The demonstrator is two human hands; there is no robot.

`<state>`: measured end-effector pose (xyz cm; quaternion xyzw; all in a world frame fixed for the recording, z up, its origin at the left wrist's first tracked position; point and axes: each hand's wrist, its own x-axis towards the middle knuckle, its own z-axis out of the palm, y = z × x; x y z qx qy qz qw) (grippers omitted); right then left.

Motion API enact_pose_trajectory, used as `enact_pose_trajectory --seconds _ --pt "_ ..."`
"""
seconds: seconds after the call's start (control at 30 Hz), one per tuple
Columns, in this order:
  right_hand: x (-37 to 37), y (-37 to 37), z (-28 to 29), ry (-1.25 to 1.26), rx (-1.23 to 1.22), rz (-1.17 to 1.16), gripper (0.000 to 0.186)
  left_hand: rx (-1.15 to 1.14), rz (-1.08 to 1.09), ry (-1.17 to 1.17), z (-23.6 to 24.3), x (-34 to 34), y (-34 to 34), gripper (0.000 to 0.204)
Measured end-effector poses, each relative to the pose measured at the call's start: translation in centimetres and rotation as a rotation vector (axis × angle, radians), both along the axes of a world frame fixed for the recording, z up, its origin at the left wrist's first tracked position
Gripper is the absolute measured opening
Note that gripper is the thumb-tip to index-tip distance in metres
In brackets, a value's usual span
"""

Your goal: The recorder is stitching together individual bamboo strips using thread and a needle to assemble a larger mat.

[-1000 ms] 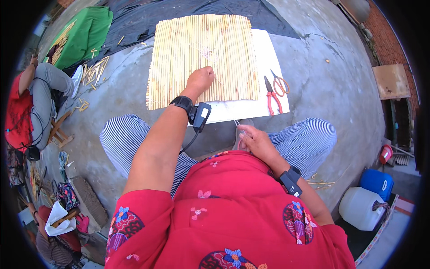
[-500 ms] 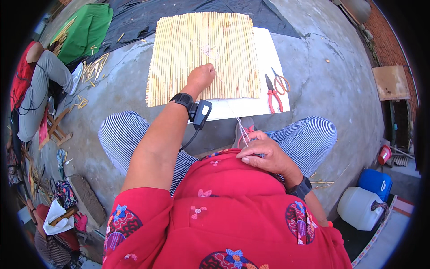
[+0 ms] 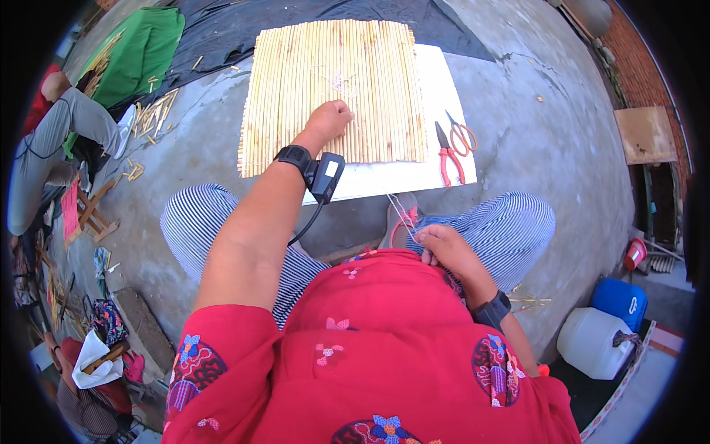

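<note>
My left hand (image 3: 327,120) rests on a square mat of pale parallel sticks (image 3: 281,81), fingers closed; what they pinch is too small to make out. A tangle of pale pink thread (image 3: 333,81) lies just beyond it. The mat sits on a white board (image 3: 444,81). My right hand (image 3: 441,246), low over my lap, is closed on thin white string (image 3: 399,209) hanging below the board's near edge. Red-handled pliers (image 3: 448,159) and scissors (image 3: 461,139) lie on the board, right of the mat.
A co-worker's legs (image 3: 52,140) are at left, beside a wooden stool (image 3: 92,211), green cloth (image 3: 140,52) and scattered sticks (image 3: 155,111). Another person (image 3: 81,407) sits lower left. A black sheet (image 3: 222,22) lies beyond the mat; jugs (image 3: 592,340) and bricks (image 3: 636,44) are at right.
My right hand dipped toward my lap, then rose slightly, its fingers curling round the string. My left hand shifted a little up the mat. The co-worker's upper body moved leftward.
</note>
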<state>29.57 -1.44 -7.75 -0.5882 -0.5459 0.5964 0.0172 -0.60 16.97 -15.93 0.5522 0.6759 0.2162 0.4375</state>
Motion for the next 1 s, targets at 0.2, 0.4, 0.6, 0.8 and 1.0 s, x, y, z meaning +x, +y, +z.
enact_pose_trajectory --seconds 0.2,0.4,0.6,0.8,1.0 --pt "-1.6 2.4 -7.1 -0.616 0.221 0.691 0.023 -0.133 0.042 -0.429 1.8 1.3 -0.7 0.015" --pt "-2.1 3.2 -10.0 -0.188 -0.221 -0.004 0.033 -0.046 0.167 -0.675 1.0 2.0 -1.0 0.015" --pt "-0.3 1.8 -1.6 0.285 -0.186 -0.488 0.041 -0.04 0.312 -0.833 -0.1 1.4 -0.8 0.014" --pt "0.8 -3.8 4.1 0.37 -0.117 -0.594 0.04 -0.125 0.39 -0.836 0.8 2.9 -0.5 0.015" --pt "0.0 -2.3 -0.4 -0.168 0.434 0.134 0.021 -0.019 0.464 -0.956 0.7 4.1 -1.1 0.013"
